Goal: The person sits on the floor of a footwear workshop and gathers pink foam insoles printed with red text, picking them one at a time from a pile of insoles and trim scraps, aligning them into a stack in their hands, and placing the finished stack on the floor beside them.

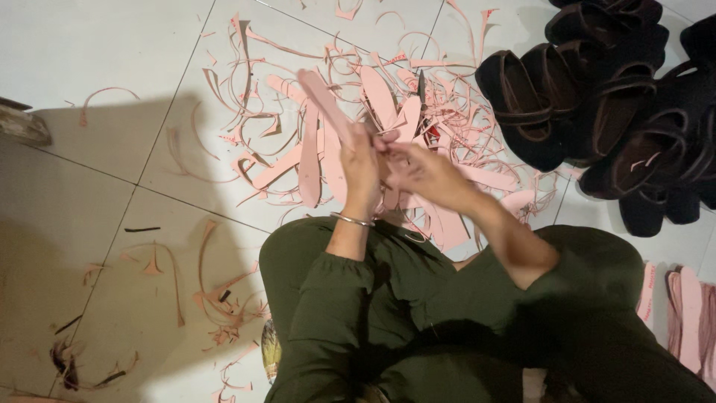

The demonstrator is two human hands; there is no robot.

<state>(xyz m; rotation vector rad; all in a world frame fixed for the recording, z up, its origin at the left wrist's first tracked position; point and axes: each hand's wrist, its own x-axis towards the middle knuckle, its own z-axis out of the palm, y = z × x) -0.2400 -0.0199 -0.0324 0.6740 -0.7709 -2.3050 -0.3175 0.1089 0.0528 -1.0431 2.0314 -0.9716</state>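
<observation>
Insole: pink flat piece (326,101), held up at frame centre, above the scrap pile.
Long axis: slants from the hands up and left; rounded free end points to the upper left, lower end sits in the left hand.
Left hand: (361,170) closed around the insole's lower end, back of hand toward the camera, silver bangle (352,219) on the wrist.
Right hand: (422,172) pressed against the left hand, fingers curled at the insole's base; what those fingers pinch cannot be told.
Hands together: touching, both just right of frame centre.
Sleeves: dark green (335,298), pushed up the forearms; green-clad knees fill the lower middle.
Scraps: pink trimmings and curled strips (298,157) heaped under and behind the hands, spreading to the upper centre; thinner curls (216,298) scattered at lower left.
Sandals: dark brown strapped pairs (611,112) piled at upper right, well apart from the hands.
Stack: more pink insoles (690,313) on edge at the right border.
Floor: pale glossy tiles (89,45) with thin joints; a broad shadow lies over the left and lower left.
Left edge: a worn wooden piece (22,123), partly out of frame.
</observation>
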